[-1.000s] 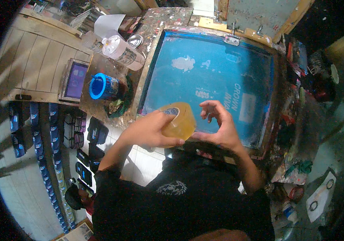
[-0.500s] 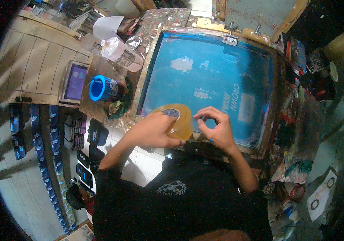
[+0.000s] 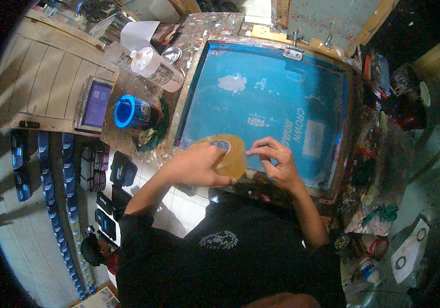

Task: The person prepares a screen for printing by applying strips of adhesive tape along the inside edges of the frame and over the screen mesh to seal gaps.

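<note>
My left hand [image 3: 191, 164] is closed round a wide roll of yellowish clear tape [image 3: 232, 161], its thumb along the lower side. My right hand [image 3: 277, 164] is curled at the roll's right side, index fingertip at its edge; whether it pinches anything there is too small to make out. Both hands are over the near edge of a large framed blue printing screen [image 3: 220, 110] with pale markings, clamped at its far side.
Left of the screen stand a blue tub [image 3: 131, 112], pale plastic bottles [image 3: 155, 72] and a round lid [image 3: 171, 54]. A co-worker [image 3: 96, 249] is at lower left, near rows of dark-blue pieces [image 3: 45, 169]. Cluttered shelving [image 3: 379, 169] runs along the right.
My right hand has moved left to the tape roll's edge, its fingers drawing closer together from a looser curl. My left hand still holds the roll, shifted slightly left.
</note>
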{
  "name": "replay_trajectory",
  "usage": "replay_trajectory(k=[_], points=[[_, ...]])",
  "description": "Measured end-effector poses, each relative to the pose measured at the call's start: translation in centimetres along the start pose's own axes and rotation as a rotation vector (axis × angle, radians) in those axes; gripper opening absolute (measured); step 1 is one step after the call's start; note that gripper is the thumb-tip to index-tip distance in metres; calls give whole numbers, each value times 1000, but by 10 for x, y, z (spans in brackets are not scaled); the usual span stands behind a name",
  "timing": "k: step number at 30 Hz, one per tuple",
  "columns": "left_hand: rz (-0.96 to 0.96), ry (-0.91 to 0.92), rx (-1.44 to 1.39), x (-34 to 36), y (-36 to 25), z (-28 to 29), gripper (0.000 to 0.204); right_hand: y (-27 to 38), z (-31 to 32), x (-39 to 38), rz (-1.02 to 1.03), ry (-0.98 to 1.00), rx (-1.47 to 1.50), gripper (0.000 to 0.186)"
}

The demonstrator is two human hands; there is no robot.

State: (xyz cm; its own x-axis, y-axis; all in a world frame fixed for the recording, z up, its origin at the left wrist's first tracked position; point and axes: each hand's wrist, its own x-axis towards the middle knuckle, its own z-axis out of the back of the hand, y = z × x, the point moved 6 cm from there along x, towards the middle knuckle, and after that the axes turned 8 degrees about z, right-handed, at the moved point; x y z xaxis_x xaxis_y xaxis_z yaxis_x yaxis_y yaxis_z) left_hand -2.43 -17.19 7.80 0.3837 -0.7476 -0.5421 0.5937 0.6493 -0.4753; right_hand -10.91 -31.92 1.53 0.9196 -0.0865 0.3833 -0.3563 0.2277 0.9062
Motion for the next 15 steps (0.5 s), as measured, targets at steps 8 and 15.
replay_trajectory(k=[8, 15], points=[[-34, -29, 13, 1, -4, 0, 55, 4, 3, 5, -14, -9, 47, 21], [-26, 24, -23, 2, 4, -6, 56, -23, -4, 5, -286, -21, 324, 17]])
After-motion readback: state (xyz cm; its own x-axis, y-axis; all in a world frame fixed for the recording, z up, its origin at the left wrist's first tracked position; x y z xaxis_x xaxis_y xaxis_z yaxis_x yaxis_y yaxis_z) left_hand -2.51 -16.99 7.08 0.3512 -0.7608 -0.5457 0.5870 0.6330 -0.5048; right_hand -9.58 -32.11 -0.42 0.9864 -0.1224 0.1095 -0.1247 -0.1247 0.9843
